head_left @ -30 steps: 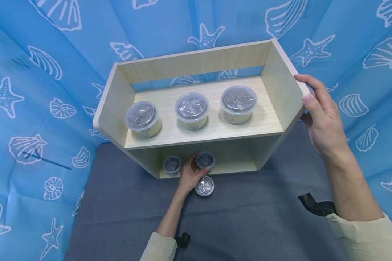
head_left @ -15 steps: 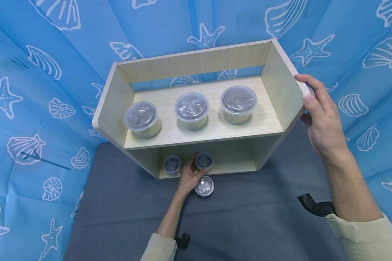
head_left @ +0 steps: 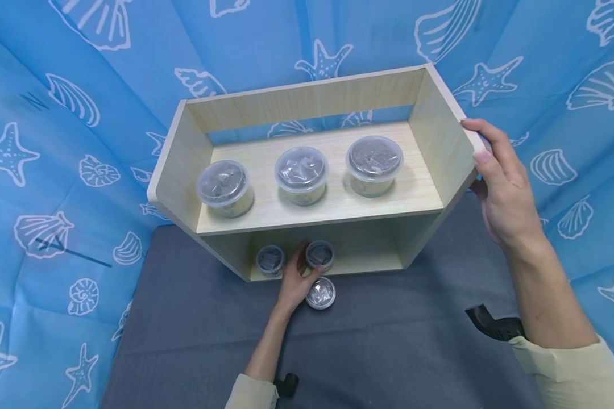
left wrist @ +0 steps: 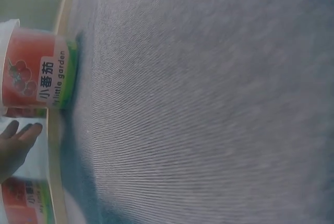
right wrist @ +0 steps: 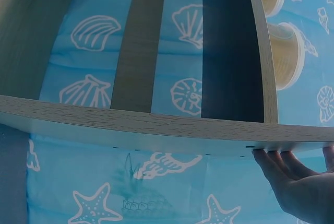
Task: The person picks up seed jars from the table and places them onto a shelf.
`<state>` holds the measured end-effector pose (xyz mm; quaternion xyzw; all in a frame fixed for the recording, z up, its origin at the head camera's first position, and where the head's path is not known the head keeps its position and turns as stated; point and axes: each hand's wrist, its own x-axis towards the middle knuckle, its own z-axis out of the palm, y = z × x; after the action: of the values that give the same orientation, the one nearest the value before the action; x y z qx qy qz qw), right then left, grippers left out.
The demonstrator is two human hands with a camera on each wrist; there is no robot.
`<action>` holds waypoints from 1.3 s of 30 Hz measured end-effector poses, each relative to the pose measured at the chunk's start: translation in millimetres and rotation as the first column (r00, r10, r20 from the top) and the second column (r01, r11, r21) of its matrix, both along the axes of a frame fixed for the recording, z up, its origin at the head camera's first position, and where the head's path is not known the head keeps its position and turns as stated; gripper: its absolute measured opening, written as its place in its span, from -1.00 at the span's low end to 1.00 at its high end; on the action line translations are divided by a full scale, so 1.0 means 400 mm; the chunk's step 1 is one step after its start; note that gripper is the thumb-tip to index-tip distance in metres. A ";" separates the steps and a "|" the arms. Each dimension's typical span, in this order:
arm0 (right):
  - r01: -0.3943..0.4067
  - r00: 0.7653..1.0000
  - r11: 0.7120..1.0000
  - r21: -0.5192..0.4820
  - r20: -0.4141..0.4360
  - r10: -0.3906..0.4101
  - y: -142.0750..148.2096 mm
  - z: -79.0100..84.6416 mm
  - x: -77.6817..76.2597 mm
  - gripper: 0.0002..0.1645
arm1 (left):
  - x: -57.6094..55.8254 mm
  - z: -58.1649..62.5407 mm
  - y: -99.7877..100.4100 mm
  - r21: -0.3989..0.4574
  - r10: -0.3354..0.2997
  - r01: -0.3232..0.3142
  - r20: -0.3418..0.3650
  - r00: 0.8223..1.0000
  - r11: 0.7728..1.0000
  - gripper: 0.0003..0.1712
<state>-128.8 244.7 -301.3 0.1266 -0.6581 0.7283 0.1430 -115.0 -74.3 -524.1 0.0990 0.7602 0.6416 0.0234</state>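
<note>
My left hand [head_left: 294, 281] is at a lidded plastic cup [head_left: 319, 254] on the lower shelf, its thumb at the front and its fingers along the left side. The left wrist view shows the fingers [left wrist: 21, 138] fairly straight beside it. Another lidded cup [head_left: 270, 259] stands to the left on that shelf. In front, on the grey cloth, sits a cup [left wrist: 39, 70] with a red tomato label and green base. My right hand [head_left: 506, 187] grips the right side panel of the wooden shelf unit [head_left: 442, 119], thumb and fingers round its front edge.
Three larger lidded tubs stand in a row on the upper shelf: left tub [head_left: 225, 187], middle tub [head_left: 302, 176], right tub [head_left: 373, 165]. A blue curtain [head_left: 102, 85] with white seashells hangs behind and beside the unit. Grey cloth [head_left: 389, 341] covers the table.
My left thumb and fingers have loosened slightly and shifted a little left about the lower-shelf cup. The right hand keeps its hold on the shelf unit, and the cups stay in place.
</note>
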 end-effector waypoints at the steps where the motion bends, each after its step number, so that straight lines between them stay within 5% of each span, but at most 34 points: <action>1: 0.001 1.000 1.000 0.001 0.002 -0.001 -0.001 0.001 0.000 -0.50 | 0.004 0.000 -0.002 0.010 0.002 -0.002 0.006 1.000 1.000 -0.15; 10: 0.001 1.000 1.000 -0.016 -0.003 -0.001 -0.005 0.006 0.001 -0.50 | 0.043 0.001 -0.009 0.087 0.011 -0.011 0.009 1.000 0.996 -0.18; 24: 0.004 1.000 1.000 -0.008 0.012 -0.003 -0.004 0.003 -0.001 -0.50 | 0.103 -0.013 -0.020 0.147 -0.005 -0.014 0.127 0.992 0.989 -0.18; 31: 0.012 1.000 1.000 0.007 0.017 -0.012 -0.005 0.003 -0.002 -0.50 | 0.121 -0.018 -0.026 0.146 0.016 -0.029 0.087 0.996 0.989 -0.29; 39: 0.009 1.000 1.000 -0.008 0.016 -0.009 -0.004 0.003 0.000 -0.50 | 0.138 -0.026 -0.036 0.122 -0.032 0.021 0.094 0.995 0.992 -0.30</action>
<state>-128.6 243.2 -300.1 0.1173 -0.6569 0.7313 0.1414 -59.8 -88.9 -534.4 0.0795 0.7167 0.6901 0.0623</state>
